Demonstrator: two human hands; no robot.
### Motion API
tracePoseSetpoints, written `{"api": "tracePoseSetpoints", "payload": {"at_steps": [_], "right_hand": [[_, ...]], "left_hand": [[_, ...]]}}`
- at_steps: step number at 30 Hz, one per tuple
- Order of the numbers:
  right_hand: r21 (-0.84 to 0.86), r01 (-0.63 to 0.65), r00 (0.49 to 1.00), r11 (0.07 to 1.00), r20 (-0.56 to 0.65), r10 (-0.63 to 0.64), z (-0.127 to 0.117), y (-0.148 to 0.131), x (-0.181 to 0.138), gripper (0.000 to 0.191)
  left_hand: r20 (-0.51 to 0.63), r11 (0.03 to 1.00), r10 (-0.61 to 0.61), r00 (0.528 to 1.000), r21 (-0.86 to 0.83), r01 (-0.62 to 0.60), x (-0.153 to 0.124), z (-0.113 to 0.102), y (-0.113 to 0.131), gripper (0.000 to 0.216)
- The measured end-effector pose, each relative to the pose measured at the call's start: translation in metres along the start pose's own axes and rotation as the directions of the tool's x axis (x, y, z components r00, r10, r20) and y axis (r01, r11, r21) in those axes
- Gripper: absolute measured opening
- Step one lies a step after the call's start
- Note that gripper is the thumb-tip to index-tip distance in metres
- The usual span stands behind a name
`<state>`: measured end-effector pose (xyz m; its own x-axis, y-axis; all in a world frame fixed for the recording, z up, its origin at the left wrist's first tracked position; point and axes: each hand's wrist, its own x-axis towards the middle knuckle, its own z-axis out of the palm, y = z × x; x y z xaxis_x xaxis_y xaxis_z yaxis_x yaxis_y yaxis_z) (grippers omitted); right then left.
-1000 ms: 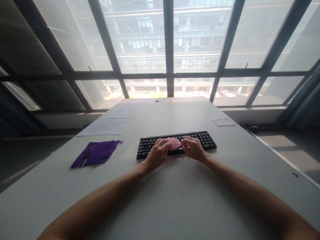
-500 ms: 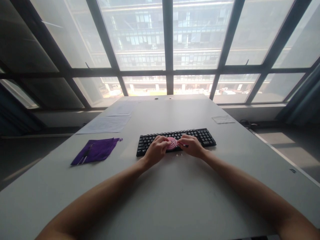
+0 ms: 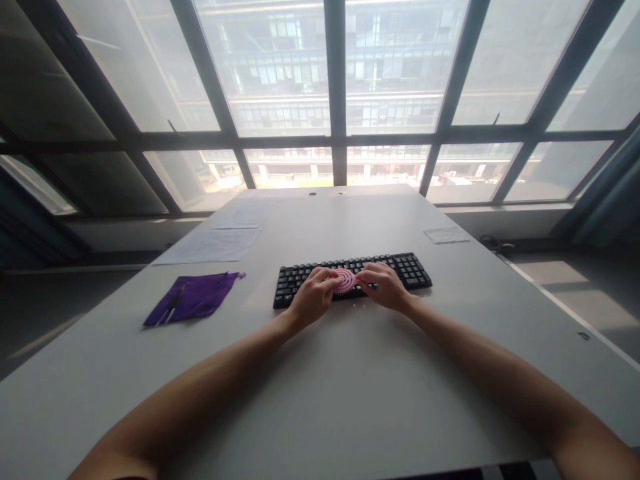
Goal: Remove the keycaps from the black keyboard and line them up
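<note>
A pink round disc with concentric rings and a finely notched edge is held over the middle of the black keyboard. My left hand pinches its left side between thumb and fingers. At the right side, the fingertips of my right hand close on a narrow pink part that joins the disc. Both hands hide some of the keys beneath them. Whether the disc touches the keys, I cannot tell. A few tiny pale bits lie on the white table just before the keyboard.
To the left lies a purple drawstring pouch with a thin dark tool with metal prongs on it. White sheets lie behind that. A flat pale packet is at the right, and large windows stand beyond the table.
The view has tilted slightly, so the table and keyboard sit a little higher in the picture. Both hands keep their hold on the pink disc, with only slight finger movement.
</note>
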<state>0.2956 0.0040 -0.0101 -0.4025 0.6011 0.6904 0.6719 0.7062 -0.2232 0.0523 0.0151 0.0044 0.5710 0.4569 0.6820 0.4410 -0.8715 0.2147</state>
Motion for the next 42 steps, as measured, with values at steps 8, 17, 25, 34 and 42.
{"api": "tracePoseSetpoints", "payload": {"at_steps": [8, 17, 25, 34, 42], "right_hand": [[-0.016, -0.003, 0.999, 1.0, 0.035, 0.003, -0.002, 0.002, 0.001, 0.013], [0.002, -0.046, 0.998, 0.999, 0.048, 0.046, -0.002, 0.0, 0.002, 0.015], [-0.035, -0.09, 0.995, 0.995, 0.03, 0.091, -0.002, 0.001, 0.001, 0.018], [-0.117, -0.191, 0.982, 0.975, -0.033, 0.189, -0.007, -0.003, 0.002, 0.017], [-0.167, -0.266, 0.963, 0.949, -0.088, 0.254, -0.012, 0.005, 0.002, 0.02]], "left_hand": [[0.019, 1.0, 0.027, 0.999, 0.002, -0.027, 0.0, 0.0, 0.0, 0.032], [0.028, 1.0, 0.02, 0.999, 0.009, -0.02, 0.0, 0.001, 0.0, 0.035], [0.056, 0.999, 0.036, 0.998, -0.022, -0.035, 0.002, 0.002, 0.001, 0.045], [0.068, 0.993, 0.096, 0.993, -0.075, -0.091, 0.001, 0.002, 0.002, 0.04], [0.126, 0.983, 0.163, 0.979, -0.108, -0.15, 0.0, 0.002, 0.005, 0.042]]}}
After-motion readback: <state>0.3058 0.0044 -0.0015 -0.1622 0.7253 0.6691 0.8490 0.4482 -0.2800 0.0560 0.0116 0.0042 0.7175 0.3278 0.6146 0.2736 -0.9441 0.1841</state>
